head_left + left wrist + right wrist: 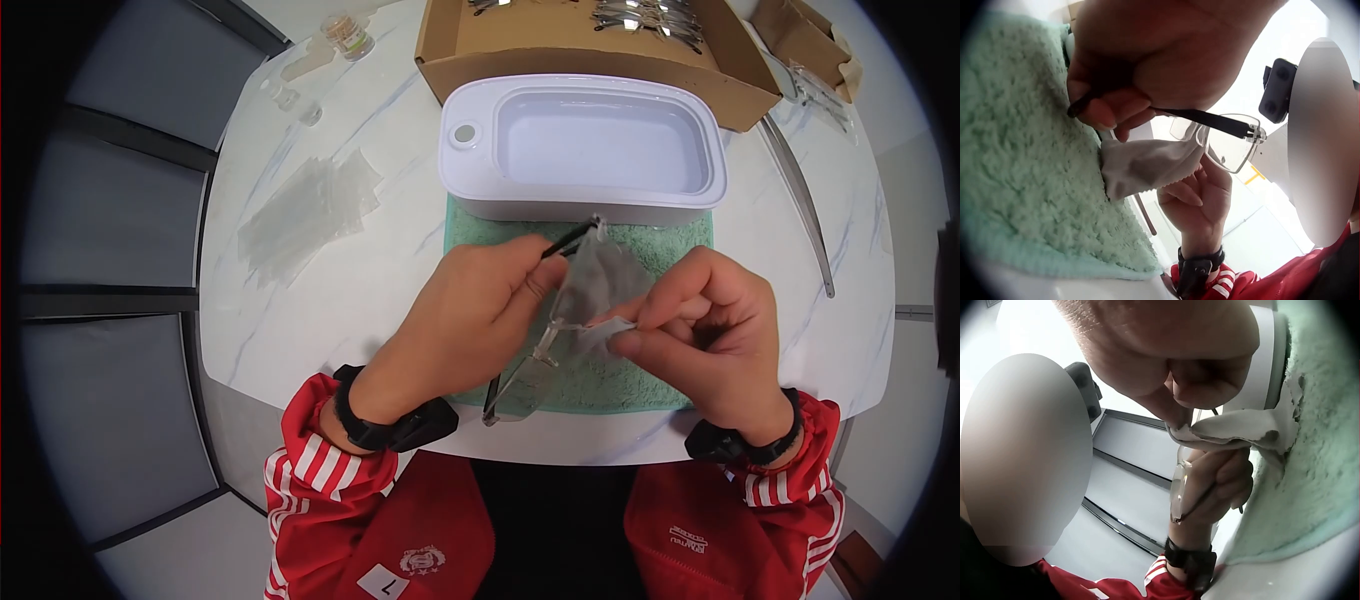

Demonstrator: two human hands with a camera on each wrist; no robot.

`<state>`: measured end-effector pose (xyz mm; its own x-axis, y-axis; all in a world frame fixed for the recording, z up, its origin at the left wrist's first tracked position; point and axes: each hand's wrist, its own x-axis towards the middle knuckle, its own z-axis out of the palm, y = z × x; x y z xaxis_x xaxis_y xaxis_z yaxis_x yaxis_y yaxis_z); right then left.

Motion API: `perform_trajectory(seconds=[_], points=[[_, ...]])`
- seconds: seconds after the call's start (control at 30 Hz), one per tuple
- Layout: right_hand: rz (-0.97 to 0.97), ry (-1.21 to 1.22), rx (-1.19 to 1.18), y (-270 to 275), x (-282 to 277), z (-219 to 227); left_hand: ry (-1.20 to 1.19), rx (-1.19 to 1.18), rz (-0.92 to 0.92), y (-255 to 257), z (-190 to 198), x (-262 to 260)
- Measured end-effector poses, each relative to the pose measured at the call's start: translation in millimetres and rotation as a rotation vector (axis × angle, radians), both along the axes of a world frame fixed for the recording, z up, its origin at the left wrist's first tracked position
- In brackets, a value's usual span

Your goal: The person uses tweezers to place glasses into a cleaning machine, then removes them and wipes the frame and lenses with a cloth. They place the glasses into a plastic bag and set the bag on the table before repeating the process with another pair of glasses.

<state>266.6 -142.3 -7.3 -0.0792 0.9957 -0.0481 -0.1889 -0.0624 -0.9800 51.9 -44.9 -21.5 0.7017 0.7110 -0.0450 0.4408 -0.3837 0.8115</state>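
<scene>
My left hand (pixel 470 310) grips a pair of eyeglasses (pixel 543 347) by its dark temples, over the front of a green towel (pixel 660 385). The clear lenses and pale bridge face right. A thin grey cleaning cloth (pixel 603 280) lies over the far lens and partly hides it. My right hand (pixel 715 320) pinches that cloth between thumb and index finger, right at the lens. In the left wrist view, the cloth (pixel 1147 164) hangs down with a zigzag edge, and the near lens shows bare. The right wrist view shows the cloth (pixel 1235 425) bunched below the right fingertips.
A white basin (pixel 465 180) stands behind the hands on the towel's far part. Beyond it, a cardboard box (pixel 560 60) holds several eyeglasses. Clear plastic sleeves (pixel 310 210) lie to the left, a small jar (pixel 348 36) at the back left. A long dark strip (pixel 800 205) lies to the right.
</scene>
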Motion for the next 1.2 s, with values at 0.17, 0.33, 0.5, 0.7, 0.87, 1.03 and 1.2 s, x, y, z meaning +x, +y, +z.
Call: perform_trajectory(seconds=[0.17, 0.33, 0.5, 0.7, 0.87, 1.03, 1.2], points=[[-0.12, -0.108, -0.006, 1.3, 2.2, -4.0, -0.131, -0.249, 0.12, -6.0, 7.6, -1.8], [-0.136, -0.329, -0.023, 5.1, 3.7, -1.9, -0.166, -0.3, 0.136, -5.1, 9.7, 0.2], [-0.09, -0.059, -0.183, 5.7, -0.4, 0.0, -0.173, -0.32, 0.183, -6.0, 10.1, 1.7], [0.106, 0.197, -0.39, 6.7, 0.5, 5.4, -0.147, -0.208, 0.153, -5.8, 14.2, 1.3], [0.119, 0.469, -0.421, 5.7, -1.6, 0.1, -0.153, -0.241, 0.169, -5.9, 11.6, -1.2], [0.163, 0.534, -0.414, 5.8, -3.0, -3.7, -0.125, -0.265, 0.186, -4.8, 12.6, 0.0], [0.153, 0.504, -0.421, 5.3, -6.8, -10.3, -0.105, -0.288, 0.186, -6.9, 16.6, 3.4]])
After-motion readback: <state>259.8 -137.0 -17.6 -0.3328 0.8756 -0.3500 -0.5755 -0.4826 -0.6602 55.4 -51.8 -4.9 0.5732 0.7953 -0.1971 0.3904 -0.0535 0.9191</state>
